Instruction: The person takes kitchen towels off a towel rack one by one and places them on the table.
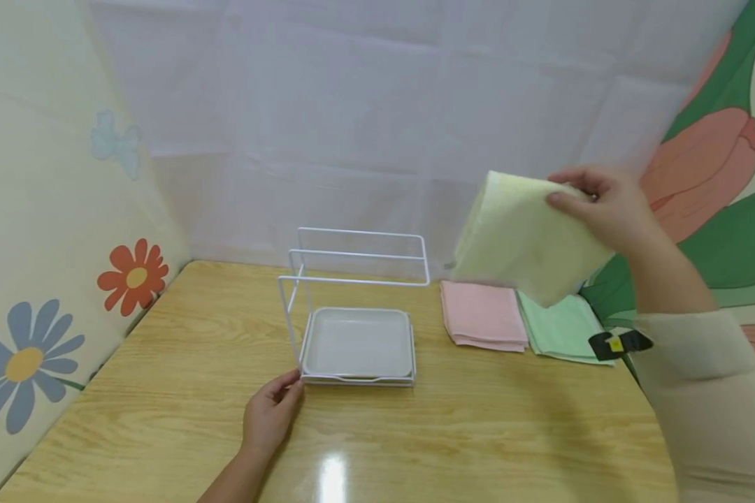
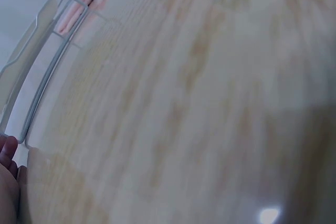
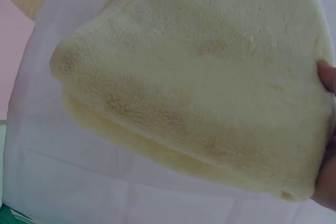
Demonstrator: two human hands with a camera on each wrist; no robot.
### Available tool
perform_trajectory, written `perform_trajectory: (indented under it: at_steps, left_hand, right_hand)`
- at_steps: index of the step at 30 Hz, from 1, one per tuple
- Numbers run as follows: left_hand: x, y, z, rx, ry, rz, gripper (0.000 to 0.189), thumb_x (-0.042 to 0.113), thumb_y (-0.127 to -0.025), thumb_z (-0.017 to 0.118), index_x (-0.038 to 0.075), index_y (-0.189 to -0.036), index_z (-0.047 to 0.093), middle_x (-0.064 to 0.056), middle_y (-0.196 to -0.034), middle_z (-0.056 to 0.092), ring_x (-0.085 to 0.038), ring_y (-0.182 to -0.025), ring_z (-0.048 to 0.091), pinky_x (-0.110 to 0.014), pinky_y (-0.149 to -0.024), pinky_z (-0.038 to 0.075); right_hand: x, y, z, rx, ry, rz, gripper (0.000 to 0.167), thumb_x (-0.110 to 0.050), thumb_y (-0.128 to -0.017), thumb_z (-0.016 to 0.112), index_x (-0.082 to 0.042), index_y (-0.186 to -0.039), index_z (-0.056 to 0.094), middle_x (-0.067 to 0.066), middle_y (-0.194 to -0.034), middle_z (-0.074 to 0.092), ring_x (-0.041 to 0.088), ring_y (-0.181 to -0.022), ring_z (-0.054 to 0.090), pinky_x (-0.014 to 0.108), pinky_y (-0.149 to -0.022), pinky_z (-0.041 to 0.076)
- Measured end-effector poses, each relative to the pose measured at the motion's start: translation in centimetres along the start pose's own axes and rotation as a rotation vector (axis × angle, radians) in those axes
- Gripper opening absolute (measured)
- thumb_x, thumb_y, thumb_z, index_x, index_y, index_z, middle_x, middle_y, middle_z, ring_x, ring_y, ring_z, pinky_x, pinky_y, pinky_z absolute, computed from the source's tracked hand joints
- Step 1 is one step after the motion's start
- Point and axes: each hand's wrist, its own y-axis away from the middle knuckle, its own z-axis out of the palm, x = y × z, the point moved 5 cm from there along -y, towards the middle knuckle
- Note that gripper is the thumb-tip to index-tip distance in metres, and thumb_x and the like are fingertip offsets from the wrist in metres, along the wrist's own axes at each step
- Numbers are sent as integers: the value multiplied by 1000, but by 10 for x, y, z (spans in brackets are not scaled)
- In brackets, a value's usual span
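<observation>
A folded pale yellow towel (image 1: 531,230) hangs in the air at the right, pinched at its upper edge between the thumb and fingers of my right hand (image 1: 607,206). In the right wrist view the fluffy towel (image 3: 199,93) fills most of the picture, its folded layers showing along the lower edge. My left hand (image 1: 269,413) holds the front left corner of a white wire rack (image 1: 358,281) at its base. A shallow light grey tray (image 1: 358,342) sits in the rack's bottom, below the open upper rails. The left wrist view shows only fingertips (image 2: 7,150) beside the rack's wire.
A folded pink towel (image 1: 483,316) and a folded green towel (image 1: 566,328) lie side by side on the wooden table (image 1: 478,426), right of the rack. Behind stands a white cloth backdrop (image 1: 340,126). Flower-patterned panels (image 1: 31,209) flank the table.
</observation>
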Motion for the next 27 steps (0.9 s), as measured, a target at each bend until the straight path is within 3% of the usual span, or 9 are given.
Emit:
perform_trajectory:
  at_steps: [4,8,12,18,20,27]
  left_hand:
    - [1,0,-1,4,0,6,22,8,-90,69,-3,-110,71,-20,-104,73,11,-70,54,-8,-65,45]
    - [1,1,-2,-3,-1,2,23,9,-90,69,-3,-110,70,-20,-105,73,11,-70,54,-8,-64,45]
    - [1,1,-2,-8,1,-5,23,9,-91,69,-3,-111,70,-20,-105,73,11,-70,55,-9,-64,46]
    - [0,0,-3,-15,12,-21,24,9,-91,68,-3,-112,69,-21,-105,73,11,-69,56,-10,-63,46]
    - [0,0,-3,-17,15,-26,25,9,-91,68,-4,-112,69,-21,-105,72,11,-69,56,-9,-64,47]
    - [-1,0,-2,-19,12,-24,24,9,-91,68,-3,-112,69,-21,-106,72,11,-70,56,-9,-64,47]
  right_hand:
    - [10,8,6,-49,25,57,48,-52,-89,64,-20,-125,63,-29,-82,59,2,-71,59,25,-60,50]
    - [18,17,14,-71,41,75,50,-52,-90,64,-17,-126,63,-25,-82,60,3,-70,59,27,-60,51]
    - [24,25,25,-91,57,65,47,-47,-92,64,-13,-124,64,-16,-91,64,3,-72,57,27,-62,48]
    - [32,36,44,-139,26,10,36,-34,-93,67,-8,-119,66,-28,-88,59,-1,-74,55,21,-65,46]
    - [35,40,50,-152,9,4,35,-32,-94,67,-6,-117,67,-26,-87,61,-2,-72,56,21,-64,47]
    - [49,54,69,-186,0,29,37,-33,-95,64,-6,-120,66,13,-112,69,-2,-79,57,23,-70,48]
